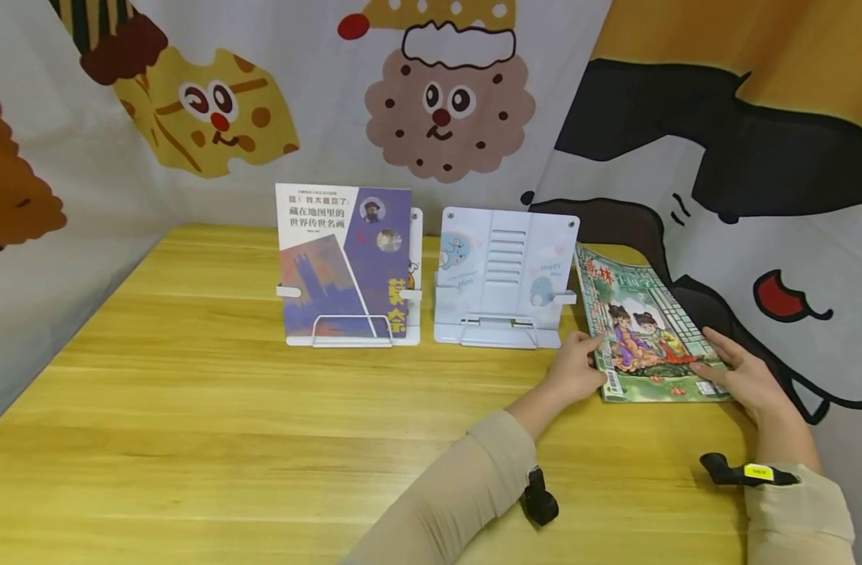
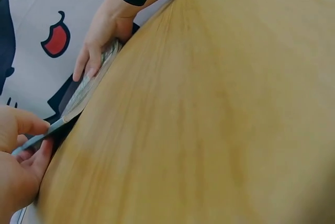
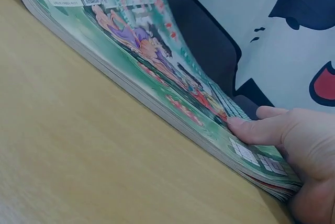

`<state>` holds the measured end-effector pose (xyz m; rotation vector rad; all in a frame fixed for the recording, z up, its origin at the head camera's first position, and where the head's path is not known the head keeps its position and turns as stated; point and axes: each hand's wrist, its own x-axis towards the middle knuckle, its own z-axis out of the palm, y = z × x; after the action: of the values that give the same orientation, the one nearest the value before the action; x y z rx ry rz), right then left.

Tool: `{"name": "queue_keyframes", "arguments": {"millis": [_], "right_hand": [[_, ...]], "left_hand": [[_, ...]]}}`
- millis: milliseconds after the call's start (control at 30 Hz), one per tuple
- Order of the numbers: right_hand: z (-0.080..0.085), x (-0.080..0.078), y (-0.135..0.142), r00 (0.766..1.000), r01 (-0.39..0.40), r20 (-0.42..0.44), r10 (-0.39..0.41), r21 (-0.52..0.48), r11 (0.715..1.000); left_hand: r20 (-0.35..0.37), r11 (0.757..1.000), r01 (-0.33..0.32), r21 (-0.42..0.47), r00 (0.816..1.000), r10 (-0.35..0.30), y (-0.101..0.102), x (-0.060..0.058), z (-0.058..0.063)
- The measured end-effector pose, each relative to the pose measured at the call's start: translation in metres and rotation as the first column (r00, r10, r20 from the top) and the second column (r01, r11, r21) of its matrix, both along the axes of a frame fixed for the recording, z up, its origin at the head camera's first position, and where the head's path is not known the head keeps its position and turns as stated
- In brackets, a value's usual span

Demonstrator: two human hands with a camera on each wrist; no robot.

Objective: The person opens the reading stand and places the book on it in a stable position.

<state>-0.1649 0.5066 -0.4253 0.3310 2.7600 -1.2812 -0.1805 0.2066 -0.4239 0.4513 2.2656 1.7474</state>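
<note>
A green illustrated magazine (image 1: 642, 333) is held at the table's right side, its left edge tilted up a little. My left hand (image 1: 575, 369) pinches the left edge, thumb on top and fingers underneath, as the left wrist view shows. My right hand (image 1: 751, 377) grips the right edge, its thumb (image 3: 256, 130) lying on the cover. Just left of the magazine stands a pale blue book stand (image 1: 504, 275) with no book on it. Farther left, a purple and white book (image 1: 346, 263) leans upright on a second stand (image 1: 416, 314), behind its wire holder and side clips.
The stands are on a wooden table (image 1: 226, 447) toward its far edge. Behind and to the right hangs a curtain (image 1: 332, 86) with cartoon prints, close to the magazine. Black cameras are strapped to both wrists.
</note>
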Motion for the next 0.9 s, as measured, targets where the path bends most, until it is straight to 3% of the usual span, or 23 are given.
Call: {"name": "queue_keyframes", "arguments": {"millis": [133, 367, 467, 600, 700, 900], "right_hand": [[0.001, 0.002, -0.002, 0.998, -0.058, -0.005, 0.058, 0.004, 0.998], [0.005, 0.001, -0.005, 0.987, -0.162, 0.02, 0.162, -0.002, 0.987], [0.006, 0.001, -0.007, 0.979, -0.204, 0.015, 0.204, -0.005, 0.979], [0.007, 0.002, -0.009, 0.973, -0.231, -0.011, 0.231, -0.036, 0.972], [0.01, 0.003, -0.01, 0.98, -0.195, -0.041, 0.193, -0.031, 0.98], [0.015, 0.004, -0.012, 0.994, -0.033, -0.102, 0.037, 0.033, 0.999]], "left_hand": [[0.046, 0.994, 0.019, 0.105, 0.999, -0.024, -0.001, 0.002, 0.0], [-0.085, 0.987, 0.111, 0.112, 0.991, -0.102, -0.002, 0.008, 0.007], [-0.175, 0.981, 0.174, 0.09, 0.972, -0.156, -0.005, 0.012, 0.011], [-0.287, 0.971, 0.237, 0.018, 0.932, -0.222, -0.007, 0.017, 0.017], [-0.325, 0.967, 0.254, -0.017, 0.913, -0.246, -0.008, 0.019, 0.02], [-0.322, 0.962, 0.272, 0.03, 0.914, -0.248, -0.012, 0.019, 0.021]]}}
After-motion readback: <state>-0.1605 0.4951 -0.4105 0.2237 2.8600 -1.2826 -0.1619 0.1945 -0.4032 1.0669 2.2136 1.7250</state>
